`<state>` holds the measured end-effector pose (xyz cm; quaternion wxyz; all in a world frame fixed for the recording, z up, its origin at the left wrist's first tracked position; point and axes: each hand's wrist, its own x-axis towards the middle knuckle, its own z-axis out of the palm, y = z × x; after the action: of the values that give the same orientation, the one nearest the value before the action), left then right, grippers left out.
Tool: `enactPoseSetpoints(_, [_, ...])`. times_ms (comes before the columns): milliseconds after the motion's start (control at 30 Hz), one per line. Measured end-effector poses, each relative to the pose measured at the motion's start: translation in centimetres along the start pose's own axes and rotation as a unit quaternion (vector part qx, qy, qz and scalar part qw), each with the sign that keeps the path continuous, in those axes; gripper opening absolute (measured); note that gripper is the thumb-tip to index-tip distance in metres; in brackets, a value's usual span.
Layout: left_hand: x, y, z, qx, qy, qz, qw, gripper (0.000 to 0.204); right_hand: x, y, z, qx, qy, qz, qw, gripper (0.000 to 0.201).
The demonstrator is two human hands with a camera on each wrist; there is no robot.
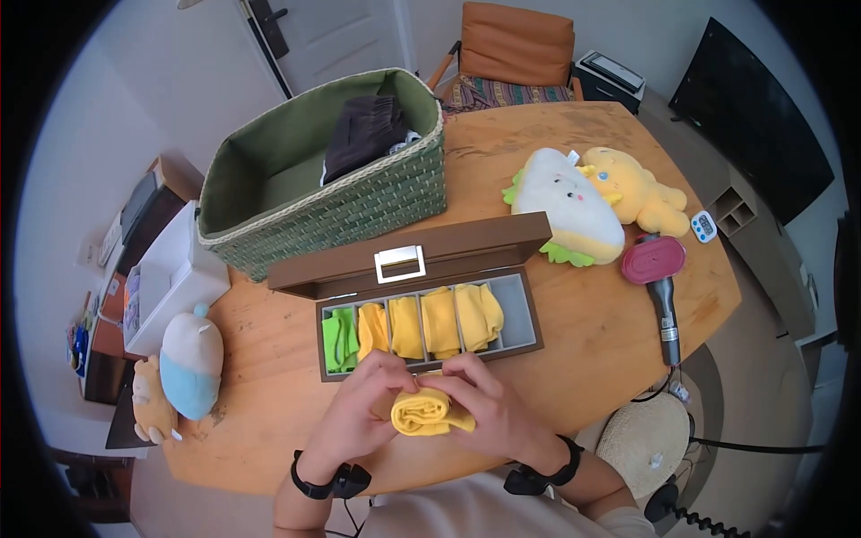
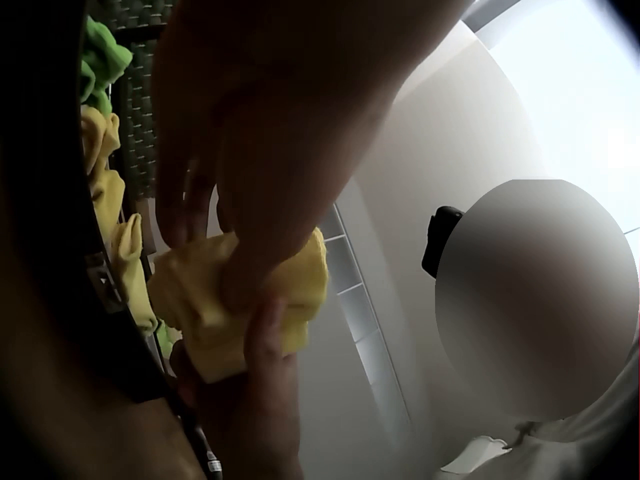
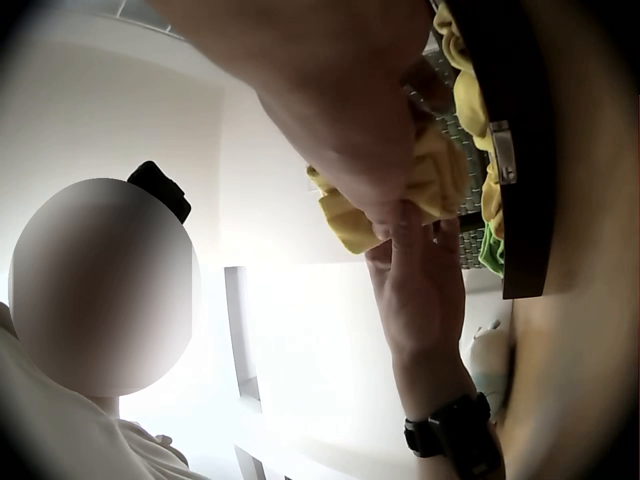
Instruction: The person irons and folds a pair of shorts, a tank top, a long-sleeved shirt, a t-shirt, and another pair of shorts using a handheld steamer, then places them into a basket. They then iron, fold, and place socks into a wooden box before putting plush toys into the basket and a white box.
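Observation:
A rolled yellow cloth is held between both hands in front of the long brown box. The left hand grips its left side and the right hand its right side, where a loose end sticks out. In the left wrist view, fingers and a thumb press the yellow cloth; the right wrist view shows the cloth partly hidden by a hand. Inside the open box, a green cloth lies at the left, with several yellow cloths beside it; the rightmost compartment shows bare grey lining.
Behind the box stands a green woven basket with dark clothing. Plush toys and a pink-headed device lie at the right, near a small timer. A blue-and-white plush and a white box are left.

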<state>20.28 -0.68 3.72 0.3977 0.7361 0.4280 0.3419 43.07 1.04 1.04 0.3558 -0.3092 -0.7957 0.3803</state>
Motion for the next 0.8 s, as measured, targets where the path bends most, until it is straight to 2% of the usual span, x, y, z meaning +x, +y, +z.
enactPoseSetpoints(67, [0.1,-0.1,0.9,0.085,0.024,0.031,0.996,0.037,-0.6,0.8,0.1,-0.060,0.022,-0.037,0.997,0.059])
enactPoseSetpoints(133, [0.5,0.8,1.2,0.079,0.036,0.023,0.996,0.033,-0.6,0.9,-0.5,-0.055,0.058,-0.037,0.996,0.054])
enactPoseSetpoints(200, [0.3,1.2,0.8,0.090,0.054,-0.018,0.994,0.032,-0.5,1.3,-1.6,-0.051,0.092,-0.039,0.994,0.048])
enactPoseSetpoints(233, [0.2,0.9,0.2,0.114,0.072,-0.020,0.991,0.023,-0.3,1.7,-2.8,-0.075,0.130,-0.002,0.989,0.042])
enactPoseSetpoints(267, [-0.3,0.0,-0.3,0.112,0.071,-0.017,0.991,0.023,-0.2,2.1,-3.9,-0.098,0.169,0.035,0.980,0.036])
enactPoseSetpoints(300, [-0.9,-1.2,-0.8,0.119,0.107,-0.059,0.985,0.019,0.1,2.1,-4.9,-0.145,0.188,0.101,0.966,0.030])
enactPoseSetpoints(333, [-1.3,-2.1,-1.3,0.126,0.143,-0.102,0.976,0.015,0.4,2.1,-5.6,-0.148,0.189,0.102,0.965,0.030])
enactPoseSetpoints(367, [-1.6,-2.5,-1.8,0.124,0.142,-0.099,0.977,0.015,0.8,2.0,-6.2,-0.172,0.219,0.123,0.953,0.029])
enactPoseSetpoints(400, [-1.7,-2.9,-2.2,0.103,0.178,-0.120,0.971,0.013,1.2,2.0,-6.6,-0.196,0.248,0.144,0.938,0.029])
enactPoseSetpoints(433, [-1.8,-3.3,-2.6,0.081,0.214,-0.142,0.963,0.011,1.5,2.4,-6.7,-0.203,0.246,0.149,0.936,0.032])
enactPoseSetpoints(567, [-2.3,-4.2,-2.9,0.033,0.229,-0.174,0.957,0.011,3.8,3.4,-6.3,-0.289,0.184,0.180,0.922,0.040])
enactPoseSetpoints(633, [-2.1,-4.3,-2.5,0.058,0.188,-0.177,0.964,0.011,4.8,3.5,-5.4,-0.396,0.096,0.245,0.880,0.040])
enactPoseSetpoints(667, [-2.1,-4.3,-2.5,0.054,0.189,-0.177,0.964,0.011,5.1,3.6,-5.0,-0.399,0.095,0.245,0.879,0.040])
enactPoseSetpoints(733, [-2.2,-4.4,-2.7,0.074,0.183,-0.188,0.962,0.012,5.8,3.8,-4.3,-0.404,0.059,0.309,0.859,0.051])
enactPoseSetpoints(800, [-2.3,-4.8,-3.0,0.066,0.184,-0.185,0.963,0.012,5.4,4.7,-4.0,-0.403,0.073,0.302,0.861,0.053])
